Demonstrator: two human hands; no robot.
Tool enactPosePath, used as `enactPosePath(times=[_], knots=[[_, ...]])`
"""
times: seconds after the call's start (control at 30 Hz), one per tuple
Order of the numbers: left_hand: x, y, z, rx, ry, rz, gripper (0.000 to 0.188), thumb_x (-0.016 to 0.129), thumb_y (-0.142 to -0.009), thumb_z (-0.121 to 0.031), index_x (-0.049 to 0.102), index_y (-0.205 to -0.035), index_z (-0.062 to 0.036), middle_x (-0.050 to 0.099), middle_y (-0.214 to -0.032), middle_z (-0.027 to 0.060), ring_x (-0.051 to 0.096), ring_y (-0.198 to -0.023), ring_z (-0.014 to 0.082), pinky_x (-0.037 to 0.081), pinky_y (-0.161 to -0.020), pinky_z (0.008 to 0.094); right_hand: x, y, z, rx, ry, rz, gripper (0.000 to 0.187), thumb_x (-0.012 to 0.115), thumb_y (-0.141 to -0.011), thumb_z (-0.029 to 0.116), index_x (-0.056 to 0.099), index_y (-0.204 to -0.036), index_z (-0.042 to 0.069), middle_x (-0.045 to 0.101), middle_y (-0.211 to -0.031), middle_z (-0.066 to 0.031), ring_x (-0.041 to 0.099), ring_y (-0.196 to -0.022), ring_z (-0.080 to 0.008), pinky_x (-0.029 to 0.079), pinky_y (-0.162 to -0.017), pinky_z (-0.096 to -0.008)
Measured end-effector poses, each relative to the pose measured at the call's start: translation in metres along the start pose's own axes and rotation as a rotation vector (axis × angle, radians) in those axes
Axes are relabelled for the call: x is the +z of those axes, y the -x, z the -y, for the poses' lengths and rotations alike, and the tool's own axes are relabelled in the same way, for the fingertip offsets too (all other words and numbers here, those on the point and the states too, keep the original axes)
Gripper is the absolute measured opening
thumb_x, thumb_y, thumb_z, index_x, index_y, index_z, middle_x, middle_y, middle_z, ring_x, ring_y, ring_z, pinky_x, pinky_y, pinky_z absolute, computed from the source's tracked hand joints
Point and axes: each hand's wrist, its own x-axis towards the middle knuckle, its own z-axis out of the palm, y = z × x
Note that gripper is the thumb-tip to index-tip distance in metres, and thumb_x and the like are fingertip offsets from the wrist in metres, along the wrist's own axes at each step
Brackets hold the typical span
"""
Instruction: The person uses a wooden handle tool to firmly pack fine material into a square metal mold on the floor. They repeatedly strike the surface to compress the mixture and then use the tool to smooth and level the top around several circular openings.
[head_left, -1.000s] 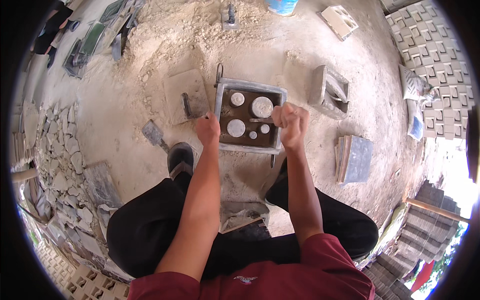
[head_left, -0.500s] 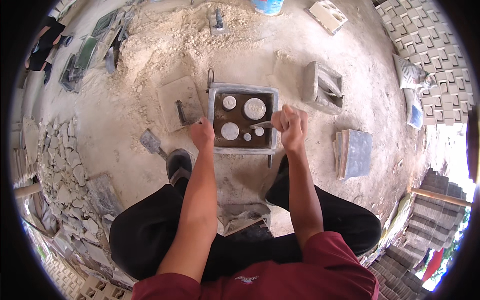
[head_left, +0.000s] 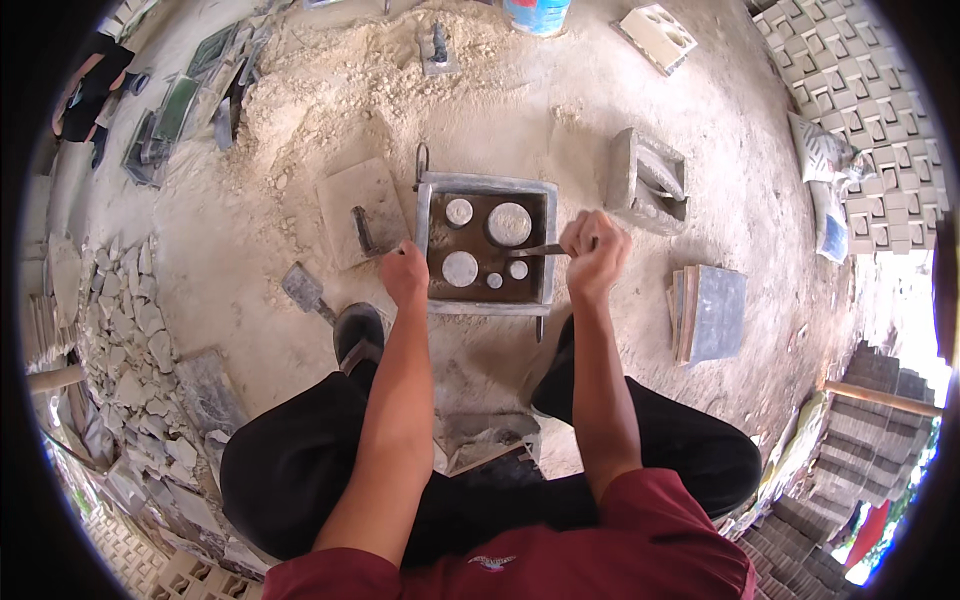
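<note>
Between my feet lies a rectangular grey mould frame with a brown bed inside. Several round pale discs of different sizes sit in it, among them a large disc and a medium one. My right hand is closed around a small narrow trowel. Its thin blade reaches over the frame's right side, pointing left, just below the large disc. At the frame's left side, my left hand is closed in a fist; whatever it may hold is hidden.
Left of the frame lies a square float with a dark handle. A small shovel rests near my left foot. Rightward are a hollow box mould and leaning plates. Loose sand, a blue bucket and a person are farther off.
My right hand has shifted slightly right and turned, drawing the trowel blade away from the small disc on the right, which now shows fully. My left hand stays nearly in place.
</note>
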Motion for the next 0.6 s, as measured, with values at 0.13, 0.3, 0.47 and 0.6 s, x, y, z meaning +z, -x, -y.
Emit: enactPosePath(times=[0.13, 0.3, 0.47, 0.6], knots=[[0.004, 0.003, -0.001, 0.059, 0.017, -0.013, 0.048, 0.040, -0.083, -0.033, 0.066, -0.080, 0.0066, 0.063, -0.079, 0.0283, 0.061, -0.081, 0.0438, 0.046, -0.075, 0.0493, -0.004, 0.003, -0.014, 0.006, 0.118, 0.005, 0.036, 0.035, -0.087, 0.010, 0.027, -0.052, 0.007, 0.031, -0.049, -0.0006, 0.028, -0.044, -0.0084, 0.020, -0.040, -0.0257], [-0.005, 0.001, -0.001, 0.016, -0.018, -0.036, 0.047, 0.040, -0.083, -0.032, 0.066, -0.079, 0.0070, 0.063, -0.078, 0.0284, 0.061, -0.081, 0.0439, 0.046, -0.075, 0.0489, 0.021, 0.017, 0.013, -0.058, 0.046, -0.037, 0.039, 0.036, -0.090, 0.012, 0.027, -0.052, 0.006, 0.033, -0.048, -0.0007, 0.030, -0.045, -0.0081, 0.025, -0.041, -0.0271], [-0.005, 0.005, -0.004, 0.010, -0.022, -0.049, 0.046, 0.042, -0.084, -0.032, 0.066, -0.079, 0.0070, 0.063, -0.078, 0.0280, 0.062, -0.081, 0.0438, 0.047, -0.075, 0.0484, 0.036, 0.027, -0.021, -0.105, 0.157, -0.020, 0.041, 0.034, -0.092, 0.013, 0.029, -0.051, 0.008, 0.034, -0.048, 0.0002, 0.035, -0.046, -0.0082, 0.026, -0.041, -0.0245], [-0.004, 0.005, -0.010, 0.017, 0.000, -0.022, 0.046, 0.043, -0.084, -0.032, 0.066, -0.080, 0.0071, 0.063, -0.079, 0.0280, 0.062, -0.080, 0.0437, 0.048, -0.074, 0.0484, 0.050, 0.031, -0.029, -0.314, 0.220, -0.125, 0.044, 0.030, -0.098, 0.022, 0.032, -0.056, 0.008, 0.035, -0.051, -0.0008, 0.034, -0.047, -0.0083, 0.023, -0.040, -0.0237]])
